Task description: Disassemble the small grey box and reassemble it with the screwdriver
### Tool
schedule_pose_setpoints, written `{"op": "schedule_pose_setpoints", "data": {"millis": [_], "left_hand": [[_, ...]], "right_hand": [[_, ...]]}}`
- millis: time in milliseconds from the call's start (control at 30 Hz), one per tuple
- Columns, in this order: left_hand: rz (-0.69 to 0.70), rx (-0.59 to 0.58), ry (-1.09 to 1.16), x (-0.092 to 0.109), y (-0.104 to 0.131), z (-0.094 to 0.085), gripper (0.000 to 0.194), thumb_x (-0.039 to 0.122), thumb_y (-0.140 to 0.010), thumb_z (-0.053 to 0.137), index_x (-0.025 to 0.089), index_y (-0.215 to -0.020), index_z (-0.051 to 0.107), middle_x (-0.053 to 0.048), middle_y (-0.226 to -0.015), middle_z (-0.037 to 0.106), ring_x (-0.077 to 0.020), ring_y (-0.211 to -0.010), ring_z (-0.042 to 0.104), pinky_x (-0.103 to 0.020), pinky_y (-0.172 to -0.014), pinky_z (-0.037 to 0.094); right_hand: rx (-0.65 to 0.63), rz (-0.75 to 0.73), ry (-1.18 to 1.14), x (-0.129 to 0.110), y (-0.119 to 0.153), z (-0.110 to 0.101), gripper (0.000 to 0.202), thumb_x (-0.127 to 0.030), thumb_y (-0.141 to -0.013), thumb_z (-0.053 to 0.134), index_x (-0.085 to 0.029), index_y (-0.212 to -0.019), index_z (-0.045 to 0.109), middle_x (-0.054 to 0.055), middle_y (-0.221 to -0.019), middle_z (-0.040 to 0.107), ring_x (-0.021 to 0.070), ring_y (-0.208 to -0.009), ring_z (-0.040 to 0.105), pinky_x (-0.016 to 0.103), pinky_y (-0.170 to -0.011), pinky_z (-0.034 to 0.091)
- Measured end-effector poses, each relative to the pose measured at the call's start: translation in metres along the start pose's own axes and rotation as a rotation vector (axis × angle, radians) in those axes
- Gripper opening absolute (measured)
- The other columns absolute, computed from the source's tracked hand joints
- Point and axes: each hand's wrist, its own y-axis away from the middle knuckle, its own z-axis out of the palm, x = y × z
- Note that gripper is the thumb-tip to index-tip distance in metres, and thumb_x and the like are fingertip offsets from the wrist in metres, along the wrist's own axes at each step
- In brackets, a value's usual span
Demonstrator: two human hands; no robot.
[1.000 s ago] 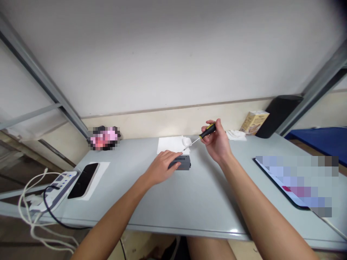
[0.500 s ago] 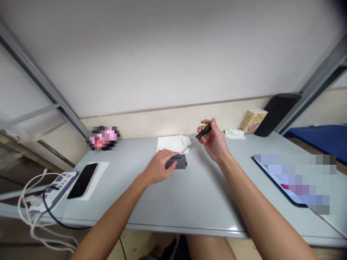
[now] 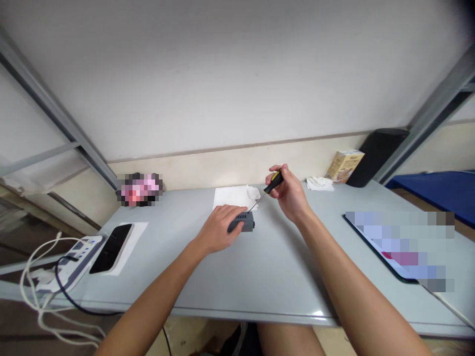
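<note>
A small dark grey box with vent slots (image 3: 245,225) rests on the desk in front of me. My left hand (image 3: 218,228) is wrapped round its left part, fingers over the top and thumb along the near side. In my right hand (image 3: 291,193) is a screwdriver (image 3: 273,183) with a black and yellow handle. Its thin shaft slants down to the left, and the tip is at the top of the box near the right end. Whether the tip sits in a screw is too small to tell.
Behind the box lie white paper (image 3: 226,195) and a small translucent dish (image 3: 253,193). A phone (image 3: 112,248) and a power strip (image 3: 72,262) with cables are at left. A tablet (image 3: 393,249), a tissue (image 3: 319,183), a carton (image 3: 345,166) and a black cylinder (image 3: 377,157) stand or lie at right.
The screwdriver has moved slightly left and down with my right hand, its tip now at the box's top. My left hand still holds the box, nearly unmoved.
</note>
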Motion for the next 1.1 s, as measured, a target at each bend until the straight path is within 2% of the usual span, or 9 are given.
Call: {"op": "schedule_pose_setpoints", "data": {"millis": [367,567,800,900,1100], "left_hand": [[0.001,-0.032,-0.019,0.002,-0.001,-0.003,0.033,0.023,-0.105,0.049,0.024,-0.135,0.061,-0.007,-0.130,0.072,-0.0241,-0.114,0.065,-0.043,-0.100,0.047],[-0.011,-0.051,-0.028,0.002,-0.002,-0.002,0.031,0.023,-0.104,0.049,0.023,-0.132,0.062,-0.007,-0.127,0.074,-0.0242,-0.109,0.066,-0.043,-0.097,0.048],[-0.010,-0.061,-0.047,0.003,-0.003,-0.002,0.030,0.024,-0.105,0.048,0.022,-0.130,0.063,-0.007,-0.125,0.074,-0.0240,-0.106,0.066,-0.042,-0.094,0.049],[-0.012,-0.069,-0.055,0.003,-0.002,-0.002,0.030,0.025,-0.105,0.047,0.022,-0.131,0.063,-0.008,-0.124,0.074,-0.0243,-0.105,0.066,-0.043,-0.094,0.049],[0.000,-0.071,-0.060,0.000,-0.002,-0.001,0.031,0.026,-0.106,0.047,0.022,-0.132,0.062,-0.008,-0.123,0.074,-0.0240,-0.103,0.066,-0.043,-0.093,0.051]], "right_hand": [[-0.045,-0.020,-0.005,-0.003,0.004,0.004,0.048,-0.070,-0.086,0.070,-0.028,-0.109,0.074,-0.002,-0.087,0.062,0.0070,-0.049,0.039,0.028,-0.045,0.033],[-0.086,-0.031,0.015,-0.006,0.008,0.006,0.052,-0.067,-0.085,0.075,-0.032,-0.123,0.071,-0.001,-0.087,0.067,0.0092,-0.054,0.044,0.027,-0.050,0.038],[-0.186,-0.054,0.033,-0.009,0.014,0.015,0.043,-0.065,-0.089,0.072,-0.029,-0.112,0.071,0.001,-0.090,0.069,0.0103,-0.062,0.047,0.026,-0.054,0.040],[-0.115,-0.097,0.093,-0.008,0.013,0.019,0.044,-0.067,-0.088,0.071,-0.027,-0.107,0.070,0.001,-0.085,0.065,0.0098,-0.061,0.047,0.024,-0.052,0.039],[0.168,-0.188,0.285,0.000,0.005,0.015,0.054,-0.075,-0.083,0.070,-0.023,-0.098,0.070,-0.002,-0.076,0.055,0.0089,-0.059,0.043,0.021,-0.048,0.034]]}}
